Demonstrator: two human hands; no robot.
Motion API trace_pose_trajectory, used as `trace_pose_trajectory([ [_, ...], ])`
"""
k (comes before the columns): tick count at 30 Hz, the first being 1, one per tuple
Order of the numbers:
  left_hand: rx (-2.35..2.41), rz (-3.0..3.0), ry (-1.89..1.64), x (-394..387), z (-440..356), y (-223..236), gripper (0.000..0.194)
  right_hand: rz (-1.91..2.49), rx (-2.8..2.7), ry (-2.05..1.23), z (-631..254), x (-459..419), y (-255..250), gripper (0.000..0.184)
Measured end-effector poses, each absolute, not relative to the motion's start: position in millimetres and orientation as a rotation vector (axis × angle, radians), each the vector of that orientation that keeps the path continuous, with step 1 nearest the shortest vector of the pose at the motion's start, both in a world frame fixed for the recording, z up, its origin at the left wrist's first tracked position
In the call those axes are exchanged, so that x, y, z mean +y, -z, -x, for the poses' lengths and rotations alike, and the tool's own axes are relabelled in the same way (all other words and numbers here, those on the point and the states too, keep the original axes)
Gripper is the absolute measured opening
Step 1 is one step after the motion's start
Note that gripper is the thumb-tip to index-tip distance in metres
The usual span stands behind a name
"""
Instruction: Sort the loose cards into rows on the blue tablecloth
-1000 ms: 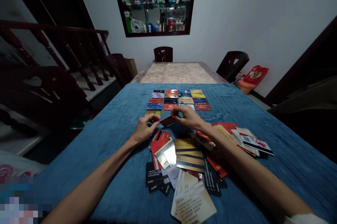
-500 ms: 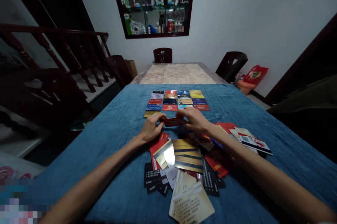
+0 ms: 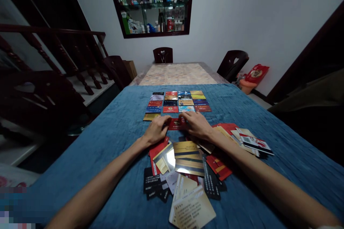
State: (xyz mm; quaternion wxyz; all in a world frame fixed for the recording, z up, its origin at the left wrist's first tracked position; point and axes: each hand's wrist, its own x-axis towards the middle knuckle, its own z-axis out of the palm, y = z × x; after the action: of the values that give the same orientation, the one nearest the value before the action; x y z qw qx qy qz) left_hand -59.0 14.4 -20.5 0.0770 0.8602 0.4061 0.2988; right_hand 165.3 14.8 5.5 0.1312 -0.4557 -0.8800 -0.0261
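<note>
Both my hands hold one red card low over the blue tablecloth. My left hand pinches its left end and my right hand pinches its right end. Just beyond the card lies a neat grid of cards in rows, face up. A gold card sits alone at the grid's near left corner, beside my left fingers. Below my hands spreads a loose heap of cards, gold, red, black and white, partly under my forearms.
A second loose pile of cards lies to the right of my right wrist. Beyond the cloth is the bare marbled table top with dark chairs around it. A stair railing runs on the left; a wall cabinet holds bottles.
The red card went from tilted in the air to flat and lower, moved forward toward the grid's near row. Both hands moved forward with it.
</note>
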Motion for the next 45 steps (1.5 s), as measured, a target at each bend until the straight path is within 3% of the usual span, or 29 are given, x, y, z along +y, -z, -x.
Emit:
trace_pose_trajectory([
  [7,1.271,-2.556,-0.767,16,59,24,0.046,1.433,-2.62,0.045,-168,13,-5,0.05],
  [22,1.263,-2.505,-0.731,20,58,21,0.048,1.393,-2.693,-0.033,-172,17,-8,0.053],
  [31,1.252,-2.573,-0.695,22,60,19,0.05,1.315,-2.701,0.054,-173,18,-5,0.043],
  [45,1.401,-2.779,-0.602,68,68,-13,0.044,1.315,-2.555,0.127,-163,66,-18,0.049],
])
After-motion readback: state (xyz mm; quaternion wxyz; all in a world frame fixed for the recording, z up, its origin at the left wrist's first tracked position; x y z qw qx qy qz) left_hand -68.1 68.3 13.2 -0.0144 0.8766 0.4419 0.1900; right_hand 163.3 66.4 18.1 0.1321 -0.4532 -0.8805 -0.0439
